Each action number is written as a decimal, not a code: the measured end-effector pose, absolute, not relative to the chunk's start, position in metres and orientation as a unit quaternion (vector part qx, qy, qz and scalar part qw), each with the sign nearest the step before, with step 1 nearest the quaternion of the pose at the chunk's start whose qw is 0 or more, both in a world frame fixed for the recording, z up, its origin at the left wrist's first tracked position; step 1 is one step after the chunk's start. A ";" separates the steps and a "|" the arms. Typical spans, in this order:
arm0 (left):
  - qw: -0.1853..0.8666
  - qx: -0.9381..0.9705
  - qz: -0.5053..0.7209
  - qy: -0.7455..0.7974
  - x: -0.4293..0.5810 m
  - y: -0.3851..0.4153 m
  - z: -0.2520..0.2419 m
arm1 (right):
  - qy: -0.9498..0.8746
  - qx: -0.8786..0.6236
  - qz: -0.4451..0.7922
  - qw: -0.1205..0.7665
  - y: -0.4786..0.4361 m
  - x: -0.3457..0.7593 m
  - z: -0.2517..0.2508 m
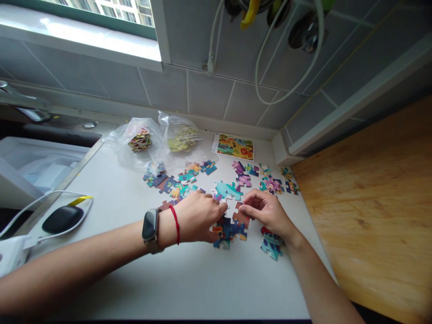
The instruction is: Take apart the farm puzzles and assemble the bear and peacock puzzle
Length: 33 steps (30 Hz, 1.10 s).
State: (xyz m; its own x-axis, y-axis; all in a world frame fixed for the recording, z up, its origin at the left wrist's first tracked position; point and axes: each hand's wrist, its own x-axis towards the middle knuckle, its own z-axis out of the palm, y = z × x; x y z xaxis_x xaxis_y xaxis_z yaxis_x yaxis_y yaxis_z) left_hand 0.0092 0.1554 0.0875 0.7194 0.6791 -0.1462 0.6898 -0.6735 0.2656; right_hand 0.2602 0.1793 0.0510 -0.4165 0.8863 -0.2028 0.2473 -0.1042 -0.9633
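My left hand (pixel 199 218) and my right hand (pixel 266 211) meet over a cluster of colourful jigsaw pieces (pixel 229 231) on a white countertop (pixel 168 279). The left fingertips rest against the cluster's top edge, below a teal jigsaw piece (pixel 227 190). My right fingers pinch an orange-red jigsaw piece (pixel 241 216). Loose pieces lie in scattered groups beyond both hands. A printed picture card (pixel 235 147) lies at the back, beside clear plastic bags (pixel 140 140) holding more pieces. A smartwatch (pixel 150 226) and a red string (pixel 175 223) circle my left wrist.
A wooden board (pixel 364 202) lies along the counter's right side. At the back rises a grey tiled wall (pixel 202 92) with a window (pixel 101 18) above. A black oval object (pixel 62 219) and a white cable (pixel 40 207) lie at the left.
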 end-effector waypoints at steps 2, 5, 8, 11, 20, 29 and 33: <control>0.158 0.907 0.007 0.389 0.007 0.162 0.082 | -0.610 -0.462 0.573 0.295 0.180 0.259 0.047; 0.187 0.893 0.077 0.401 0.009 0.168 0.065 | -0.622 -0.468 0.541 0.318 0.182 0.260 0.047; 0.196 0.883 0.177 0.389 0.017 0.166 0.044 | -0.618 -0.465 0.520 0.362 0.183 0.263 0.050; 0.189 0.873 0.249 0.375 0.025 0.162 0.028 | -0.603 -0.452 0.515 0.408 0.185 0.268 0.052; 0.221 0.881 0.234 0.348 0.024 0.160 0.028 | -0.517 -0.442 0.581 0.447 0.189 0.268 0.052; 0.245 0.865 0.240 0.366 0.025 0.159 0.027 | -0.522 -0.462 0.533 0.480 0.193 0.265 0.046; 0.255 0.865 0.231 0.365 0.024 0.160 0.028 | -0.528 -0.457 0.543 0.468 0.195 0.266 0.046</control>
